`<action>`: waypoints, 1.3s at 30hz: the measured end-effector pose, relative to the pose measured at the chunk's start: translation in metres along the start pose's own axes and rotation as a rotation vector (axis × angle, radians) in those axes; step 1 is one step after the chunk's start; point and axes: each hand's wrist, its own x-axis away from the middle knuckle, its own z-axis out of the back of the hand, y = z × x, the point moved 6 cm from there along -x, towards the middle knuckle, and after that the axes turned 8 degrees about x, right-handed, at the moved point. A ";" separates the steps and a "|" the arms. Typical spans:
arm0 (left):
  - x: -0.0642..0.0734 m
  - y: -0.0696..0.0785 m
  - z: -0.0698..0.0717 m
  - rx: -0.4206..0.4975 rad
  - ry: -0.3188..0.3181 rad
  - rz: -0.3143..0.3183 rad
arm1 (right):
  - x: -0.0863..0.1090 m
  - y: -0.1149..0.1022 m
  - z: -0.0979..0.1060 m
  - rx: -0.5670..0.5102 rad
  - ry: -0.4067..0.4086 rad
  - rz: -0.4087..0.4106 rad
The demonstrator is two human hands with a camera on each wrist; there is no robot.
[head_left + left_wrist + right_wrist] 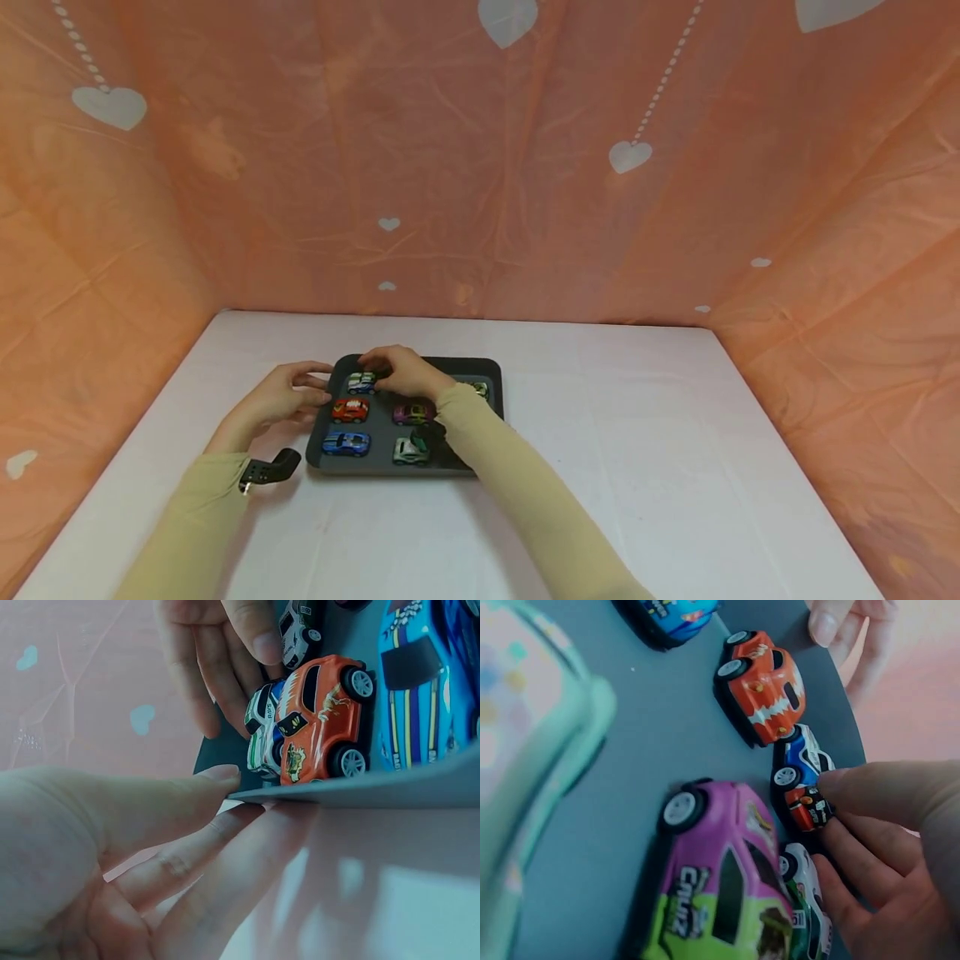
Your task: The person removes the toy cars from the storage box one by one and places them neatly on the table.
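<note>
A dark grey tray holds several small toy cars. On its left side my left hand grips the rim, thumb on top and fingers below. My right hand reaches over the back left corner and pinches a white and blue toy car with a red and black end. Just in front of that car stand an orange-red car and a blue striped car. Beside the right fingers is a white and green car, partly hidden behind a purple and lime car.
A silver-green car stands near the tray's front edge, and another car at the right, partly behind the sleeve. The tray lies on a white-covered table. Orange cloth with pale hearts surrounds the table at the back and sides.
</note>
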 end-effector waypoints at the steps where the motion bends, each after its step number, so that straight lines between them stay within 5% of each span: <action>1: 0.000 0.000 0.000 -0.005 0.001 -0.001 | 0.000 -0.001 0.000 0.011 -0.001 -0.001; 15: 0.002 -0.004 0.000 0.031 0.008 0.038 | -0.001 -0.006 -0.005 0.163 -0.003 -0.037; 39: 0.003 -0.003 -0.002 0.042 0.005 0.048 | 0.003 -0.003 0.006 0.092 0.021 -0.022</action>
